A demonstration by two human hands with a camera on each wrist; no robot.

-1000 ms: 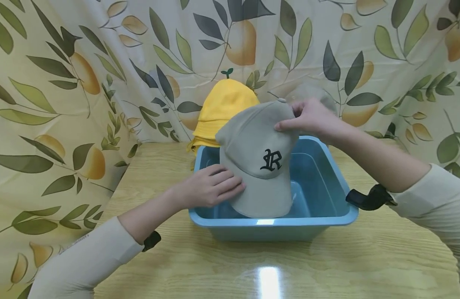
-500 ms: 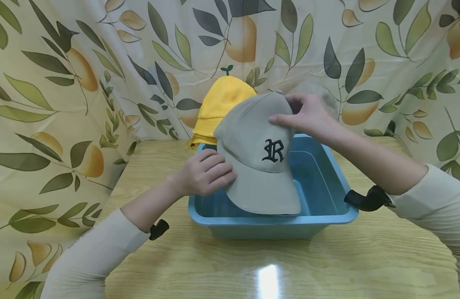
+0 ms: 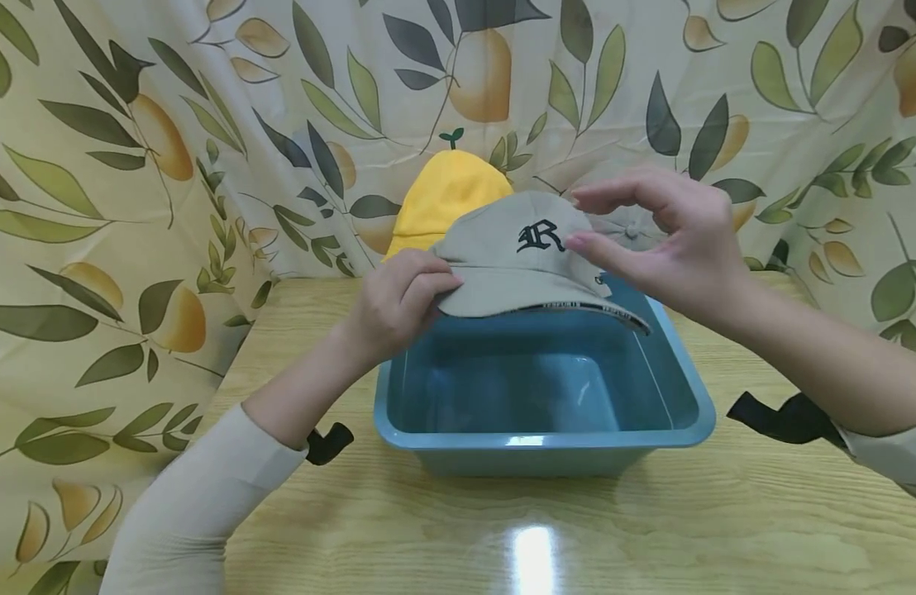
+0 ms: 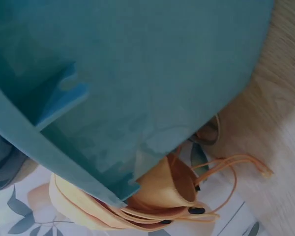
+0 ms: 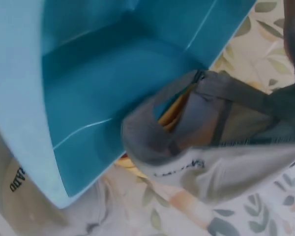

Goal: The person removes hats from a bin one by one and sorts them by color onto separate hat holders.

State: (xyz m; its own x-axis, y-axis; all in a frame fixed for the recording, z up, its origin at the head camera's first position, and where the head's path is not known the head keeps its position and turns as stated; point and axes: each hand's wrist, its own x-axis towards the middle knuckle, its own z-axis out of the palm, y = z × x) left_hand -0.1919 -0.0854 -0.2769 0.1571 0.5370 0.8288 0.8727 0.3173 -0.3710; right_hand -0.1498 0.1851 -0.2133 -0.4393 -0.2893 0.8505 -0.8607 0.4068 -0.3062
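A grey baseball cap [image 3: 495, 240] with a black embroidered letter is held above the back part of a blue plastic basin [image 3: 525, 444]. My left hand [image 3: 398, 302] pinches the cap at its left side, where brim and crown meet. Over the basin's back right, my right hand [image 3: 681, 235] has thumb and fingers spread apart beside the cap's right side, holding nothing. In the right wrist view the cap [image 5: 221, 172] shows its hollow underside and back strap opening. The left wrist view shows the basin [image 4: 152, 59] but not the held cap clearly.
Behind the basin at left stands a yellow hat [image 3: 450, 198] with a green sprout; its drawstrings [image 4: 236, 160] hang loose. Another pale cap [image 3: 631, 229] sits behind the basin at right, partly hidden. A leaf-patterned curtain [image 3: 279, 124] hangs around the wooden table [image 3: 428, 529].
The cap has tipped up and back, its brim rising out of the basin to face forward. My right hand has let go of the crown and moved right. My left hand keeps its hold.
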